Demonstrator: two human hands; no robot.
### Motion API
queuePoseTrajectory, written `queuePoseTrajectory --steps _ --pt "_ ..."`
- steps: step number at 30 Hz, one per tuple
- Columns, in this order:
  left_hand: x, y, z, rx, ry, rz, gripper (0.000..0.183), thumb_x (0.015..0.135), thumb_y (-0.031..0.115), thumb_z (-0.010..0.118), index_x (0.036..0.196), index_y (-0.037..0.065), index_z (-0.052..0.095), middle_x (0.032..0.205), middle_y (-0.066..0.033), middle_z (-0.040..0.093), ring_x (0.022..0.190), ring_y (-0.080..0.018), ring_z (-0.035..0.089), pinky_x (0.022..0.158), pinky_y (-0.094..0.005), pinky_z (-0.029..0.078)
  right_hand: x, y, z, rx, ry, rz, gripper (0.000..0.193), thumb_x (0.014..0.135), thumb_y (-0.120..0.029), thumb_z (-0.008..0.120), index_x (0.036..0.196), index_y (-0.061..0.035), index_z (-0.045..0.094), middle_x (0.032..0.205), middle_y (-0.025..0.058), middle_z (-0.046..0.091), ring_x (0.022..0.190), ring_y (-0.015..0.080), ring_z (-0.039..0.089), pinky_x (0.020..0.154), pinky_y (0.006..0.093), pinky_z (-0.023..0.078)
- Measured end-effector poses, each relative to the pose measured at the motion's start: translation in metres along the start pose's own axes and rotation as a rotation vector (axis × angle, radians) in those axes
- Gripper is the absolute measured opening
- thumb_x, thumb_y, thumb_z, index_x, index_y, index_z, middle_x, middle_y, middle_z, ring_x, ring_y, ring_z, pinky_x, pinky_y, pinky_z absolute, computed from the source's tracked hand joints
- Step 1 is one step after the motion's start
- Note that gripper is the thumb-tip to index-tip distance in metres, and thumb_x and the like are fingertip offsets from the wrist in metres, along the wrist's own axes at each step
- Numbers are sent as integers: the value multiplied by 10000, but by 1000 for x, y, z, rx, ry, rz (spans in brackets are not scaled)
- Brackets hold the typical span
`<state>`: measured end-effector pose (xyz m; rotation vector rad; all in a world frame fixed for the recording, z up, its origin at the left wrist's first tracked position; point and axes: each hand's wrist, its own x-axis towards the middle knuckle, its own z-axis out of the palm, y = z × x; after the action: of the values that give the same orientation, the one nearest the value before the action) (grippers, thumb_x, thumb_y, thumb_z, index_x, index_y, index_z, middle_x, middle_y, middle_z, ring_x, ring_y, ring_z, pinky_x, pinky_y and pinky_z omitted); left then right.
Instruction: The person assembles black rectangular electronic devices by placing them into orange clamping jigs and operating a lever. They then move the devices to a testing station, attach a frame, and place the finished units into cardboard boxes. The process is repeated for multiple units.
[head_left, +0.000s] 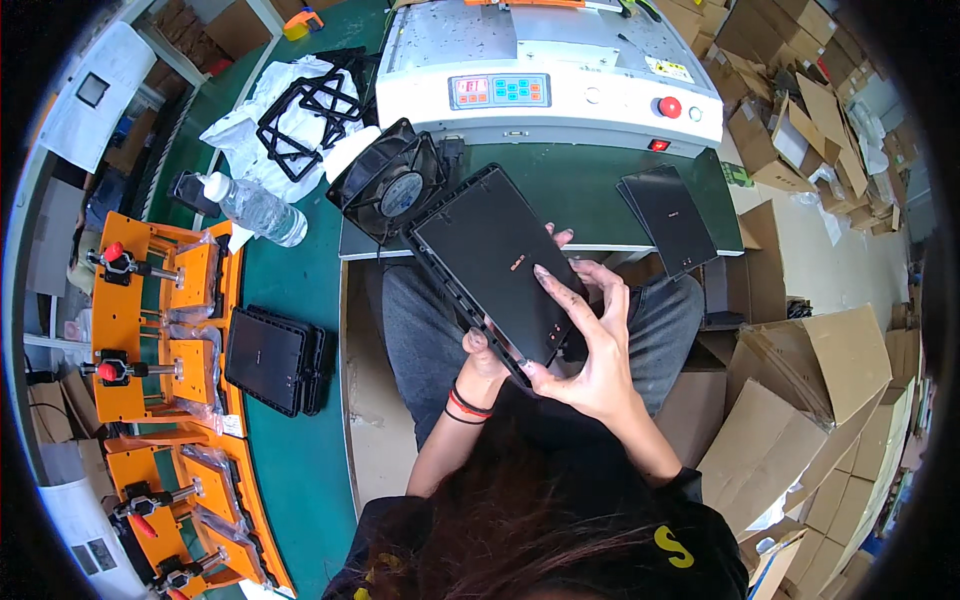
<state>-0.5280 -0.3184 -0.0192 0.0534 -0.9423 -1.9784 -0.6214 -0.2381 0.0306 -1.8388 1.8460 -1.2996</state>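
A black rectangular panel lies in a black plastic frame, held tilted above my lap. My left hand grips the frame from below, its thumb at the lower left edge; fingertips showing past the far right edge seem to belong to it. My right hand spans the panel's near right corner, thumb at the bottom edge and index finger on the face. Its other fingers bend by the right edge. On the table's right side lie thin black panels, partly overlapping.
A black fan stands just beyond the held frame. Behind is a white machine with a red button. At left are a water bottle, stacked black frames, empty frames and orange clamp fixtures. Cardboard boxes crowd the right.
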Motion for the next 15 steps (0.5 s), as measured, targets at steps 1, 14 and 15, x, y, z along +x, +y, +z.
queuePoseTrajectory --steps 1,14,15 --pt "-1 -2 -4 -12 1 17 1273 527 872 532 1451 82 154 1467 -237 171 1356 -348 221 1098 -484 253 1 -1 -1 -49 -26 -29 750 567 -340 765 1263 -155 555 1224 228 388 1121 379 374 1009 498 277" --pt "-18 0 -11 -1118 282 -186 907 834 656 384 1465 80 79 1518 -126 112 1403 -296 106 1141 -441 112 14 -5 3 -144 -104 -149 557 722 -273 661 1242 -96 571 1356 188 440 1330 361 318 1080 590 80" --pt "-15 3 -5 -1212 277 -226 823 877 594 346 1463 78 88 1515 -127 123 1398 -294 126 1136 -445 136 13 -6 2 -157 -108 -142 559 711 -263 662 1232 -81 579 1351 198 444 1324 365 328 1081 591 69"
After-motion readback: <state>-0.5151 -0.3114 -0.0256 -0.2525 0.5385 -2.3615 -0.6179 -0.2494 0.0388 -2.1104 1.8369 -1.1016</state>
